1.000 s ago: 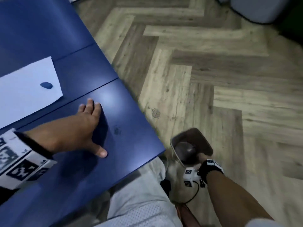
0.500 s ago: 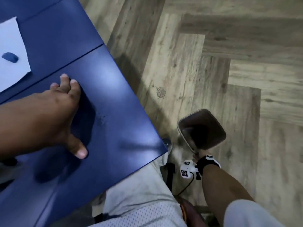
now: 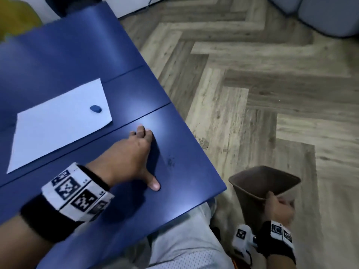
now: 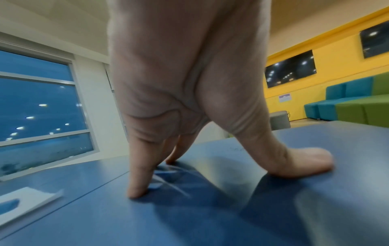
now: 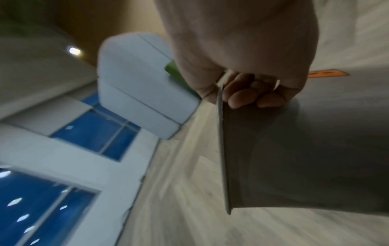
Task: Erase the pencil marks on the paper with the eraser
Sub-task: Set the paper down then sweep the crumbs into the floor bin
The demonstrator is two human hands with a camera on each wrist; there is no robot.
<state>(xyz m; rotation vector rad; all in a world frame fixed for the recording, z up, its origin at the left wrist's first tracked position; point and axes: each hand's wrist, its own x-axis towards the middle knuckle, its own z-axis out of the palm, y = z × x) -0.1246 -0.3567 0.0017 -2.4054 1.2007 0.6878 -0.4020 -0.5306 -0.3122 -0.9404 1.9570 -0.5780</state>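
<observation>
A brown bin [image 3: 258, 183] with a squarish mouth is held off the floor beside the near right corner of the blue table [image 3: 81, 55], tilted so that its opening faces up and away; its inside is dark, and nothing in it can be made out. The right hand [image 3: 277, 208] grasps its near rim, fingers curled over the edge into the opening and thumb on the outer wall; in the right wrist view the fingertips [image 5: 240, 99] wrap over the thin rim of the bin [image 5: 294, 158], whose inside again shows only a plain grey-brown wall. The left hand [image 3: 128, 160] is released, holding nothing, and rests on the tabletop near the table's right edge with straight fingers and the thumb spread toward the near side; the left wrist view shows the fingertips [image 4: 136, 189] and thumb touching the blue surface. A small patch of dark specks [image 3: 170, 162] lies on the table just right of that hand. The white paper [image 3: 58, 123] lies flat farther left on the table, and the blue eraser [image 3: 95, 109] sits on it close to its far right corner, well apart from both hands. Any pencil marks on the sheet are too faint to tell.
</observation>
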